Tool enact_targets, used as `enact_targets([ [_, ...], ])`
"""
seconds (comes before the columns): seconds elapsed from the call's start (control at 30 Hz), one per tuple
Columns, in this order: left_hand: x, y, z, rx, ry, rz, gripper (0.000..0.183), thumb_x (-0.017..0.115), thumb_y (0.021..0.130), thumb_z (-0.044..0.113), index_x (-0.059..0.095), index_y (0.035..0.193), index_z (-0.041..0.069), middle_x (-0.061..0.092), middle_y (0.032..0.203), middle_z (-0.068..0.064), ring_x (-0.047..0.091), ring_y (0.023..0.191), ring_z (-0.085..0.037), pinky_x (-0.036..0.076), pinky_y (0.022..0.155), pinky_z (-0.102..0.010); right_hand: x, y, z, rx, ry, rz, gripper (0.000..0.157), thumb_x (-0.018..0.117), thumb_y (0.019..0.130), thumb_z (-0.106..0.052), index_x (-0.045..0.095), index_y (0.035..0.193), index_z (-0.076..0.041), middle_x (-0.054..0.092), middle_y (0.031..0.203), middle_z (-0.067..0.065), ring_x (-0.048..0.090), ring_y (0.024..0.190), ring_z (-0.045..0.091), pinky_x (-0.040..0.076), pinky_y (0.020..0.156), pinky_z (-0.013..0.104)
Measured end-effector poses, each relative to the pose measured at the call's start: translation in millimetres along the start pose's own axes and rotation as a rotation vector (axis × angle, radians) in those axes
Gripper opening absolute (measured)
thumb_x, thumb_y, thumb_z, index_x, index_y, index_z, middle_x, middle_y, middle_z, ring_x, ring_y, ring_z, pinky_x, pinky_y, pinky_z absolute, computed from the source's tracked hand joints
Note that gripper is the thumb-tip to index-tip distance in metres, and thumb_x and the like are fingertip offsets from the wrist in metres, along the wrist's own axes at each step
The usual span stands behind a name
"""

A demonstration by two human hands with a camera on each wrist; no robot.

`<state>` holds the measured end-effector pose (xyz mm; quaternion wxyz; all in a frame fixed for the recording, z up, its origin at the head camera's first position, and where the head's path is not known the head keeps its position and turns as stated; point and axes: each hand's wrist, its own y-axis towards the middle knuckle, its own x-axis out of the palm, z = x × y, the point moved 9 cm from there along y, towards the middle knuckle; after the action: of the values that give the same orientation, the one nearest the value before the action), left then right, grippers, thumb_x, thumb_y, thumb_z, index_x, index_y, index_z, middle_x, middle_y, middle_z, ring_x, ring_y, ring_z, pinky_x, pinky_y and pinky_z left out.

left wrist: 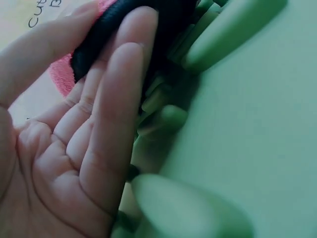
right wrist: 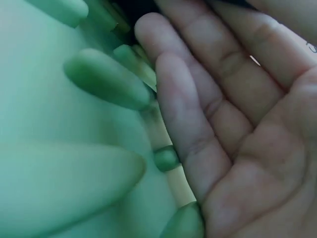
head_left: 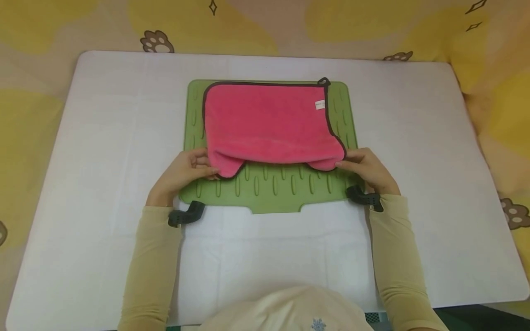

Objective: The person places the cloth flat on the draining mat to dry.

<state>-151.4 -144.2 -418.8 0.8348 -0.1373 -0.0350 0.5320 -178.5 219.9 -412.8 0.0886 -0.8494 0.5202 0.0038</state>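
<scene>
A pink towel [head_left: 267,119] with dark edging lies over a green ridged mat [head_left: 265,195] in the head view. Its far edge is flat, while the near side is folded under and bunched. My left hand [head_left: 180,170] pinches the near left corner between thumb and fingers; the left wrist view shows the dark edging [left wrist: 106,32] between them. At the near right corner, my right hand [head_left: 368,166] pinches the edge, thumb on top. Little of the towel shows in the right wrist view, where fingers [right wrist: 178,94] lie beside the mat's ridges [right wrist: 106,79].
The mat lies on a white table [head_left: 103,138], with a tab at its near edge. A small hanging loop [head_left: 324,82] and a white label [head_left: 320,105] are at the towel's far right corner. Yellow patterned fabric [head_left: 265,27] surrounds the table. Dark wrist mounts [head_left: 186,214] sit at both cuffs.
</scene>
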Motion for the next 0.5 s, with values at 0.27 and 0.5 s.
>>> enact_targets([
  [0.27,-0.2,-0.7,3.8,0.039,-0.013,0.008,0.030,0.062,0.088,-0.001,0.049,0.111,-0.014,0.069,0.079,0.001,0.066,0.067,-0.013,0.054,0.066,-0.025,-4.8,1.3,-5.4,-0.141,0.290,0.049,0.017,0.059,0.090,0.002,0.074,0.094,-0.005,0.070,0.086,0.002,0.059,0.083,0.011,0.048,0.074,0.022],
  [0.5,-3.7,-3.5,3.3,0.023,0.009,0.047,0.022,0.064,0.086,0.001,0.049,0.101,-0.006,0.063,0.067,0.002,0.060,0.059,-0.013,0.051,0.068,-0.023,-4.7,0.2,-8.1,-0.164,0.337,0.061,0.029,0.046,0.086,0.013,0.069,0.081,-0.003,0.064,0.071,0.001,0.054,0.070,0.009,0.044,0.059,0.021],
])
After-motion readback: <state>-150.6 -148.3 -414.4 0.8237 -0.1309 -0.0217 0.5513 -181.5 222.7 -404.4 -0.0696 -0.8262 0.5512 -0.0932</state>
